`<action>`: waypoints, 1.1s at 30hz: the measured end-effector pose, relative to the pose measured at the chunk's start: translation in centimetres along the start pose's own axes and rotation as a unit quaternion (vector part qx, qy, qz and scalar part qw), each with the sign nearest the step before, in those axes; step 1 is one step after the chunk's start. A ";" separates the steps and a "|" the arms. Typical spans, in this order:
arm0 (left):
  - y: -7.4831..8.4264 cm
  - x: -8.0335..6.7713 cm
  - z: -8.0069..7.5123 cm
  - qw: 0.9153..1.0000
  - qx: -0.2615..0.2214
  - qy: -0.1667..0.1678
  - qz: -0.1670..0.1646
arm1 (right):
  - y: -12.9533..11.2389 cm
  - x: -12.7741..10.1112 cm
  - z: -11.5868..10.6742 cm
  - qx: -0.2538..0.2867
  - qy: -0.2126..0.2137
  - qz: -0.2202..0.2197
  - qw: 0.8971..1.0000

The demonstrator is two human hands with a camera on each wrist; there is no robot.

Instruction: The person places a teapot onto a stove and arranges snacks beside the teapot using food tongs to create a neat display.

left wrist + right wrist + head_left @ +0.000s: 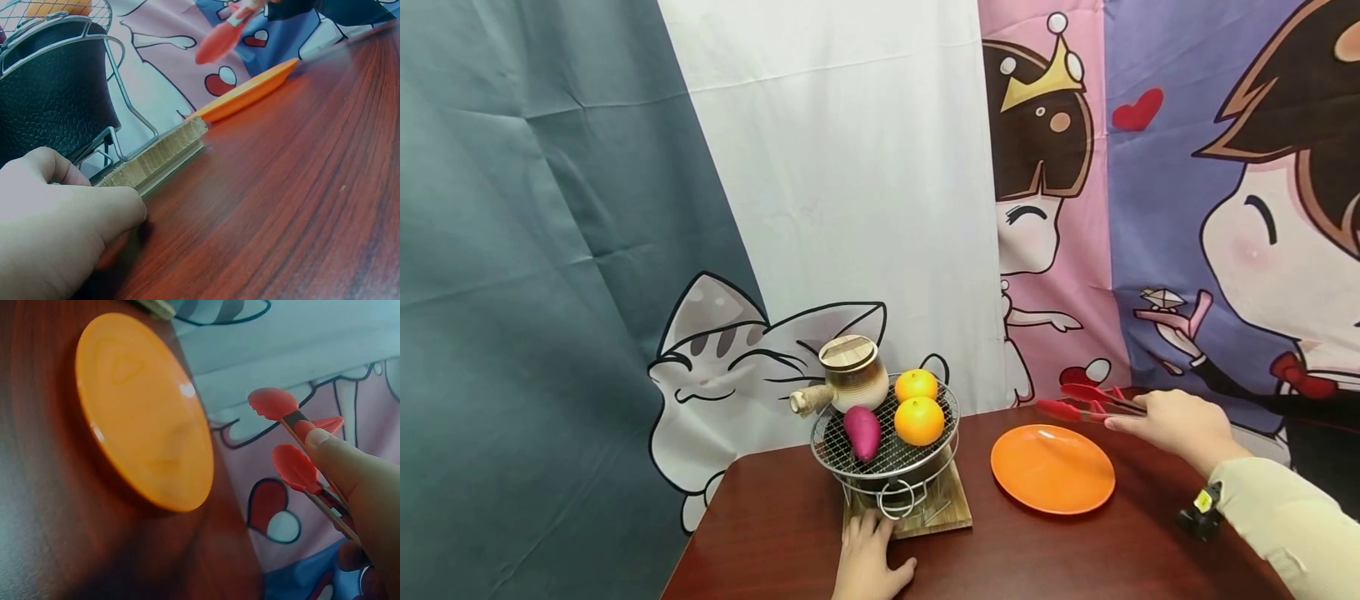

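My right hand (1183, 425) grips red-tipped tongs (294, 467) above and behind the orange plate (1052, 471); the tongs' tips stand apart with nothing between them. My left hand (868, 562) rests its fingers on the near edge of a wooden board (951, 510), thumb spread to the right. On that board stands a small black stove (56, 87) with a round wire grill (886, 454) over it. The grill bears a purple sweet potato (862, 433), two oranges (919, 421) and a clay pot (861, 387) with a wooden lid and wrapped side handle.
The dark red wooden table (760, 533) carries everything. A cartoon-printed curtain (865, 167) hangs right behind it. A wire loop (895, 498) sticks out from the stove's front. A small camera (1201, 515) is strapped at my right wrist.
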State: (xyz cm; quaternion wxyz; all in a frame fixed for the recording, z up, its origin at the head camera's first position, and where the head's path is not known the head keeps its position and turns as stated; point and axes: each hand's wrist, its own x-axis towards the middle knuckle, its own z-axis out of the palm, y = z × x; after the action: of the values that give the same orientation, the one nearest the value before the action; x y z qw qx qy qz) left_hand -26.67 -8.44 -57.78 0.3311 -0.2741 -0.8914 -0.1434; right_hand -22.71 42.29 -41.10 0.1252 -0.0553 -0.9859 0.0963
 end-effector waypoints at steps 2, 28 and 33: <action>0.0 0.0 0.0 1.000 -0.003 -0.008 -0.003 | 0.5 -0.1 0.6 -0.004 0.000 0.004 1.000; 0.2 1.1 -0.5 1.000 -0.012 0.003 0.004 | 5.7 -1.6 4.4 0.028 -0.032 0.091 0.995; 0.4 0.4 -0.5 1.000 -0.016 0.005 0.006 | 6.0 -2.2 5.4 0.030 -0.041 0.105 0.993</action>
State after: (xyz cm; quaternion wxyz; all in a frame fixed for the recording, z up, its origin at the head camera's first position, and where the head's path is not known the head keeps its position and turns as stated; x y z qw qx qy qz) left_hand -26.45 -8.16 -57.14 0.3325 -0.2842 -0.8855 -0.1565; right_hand -21.45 46.92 -47.98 0.0755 -0.1511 -0.9755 0.1411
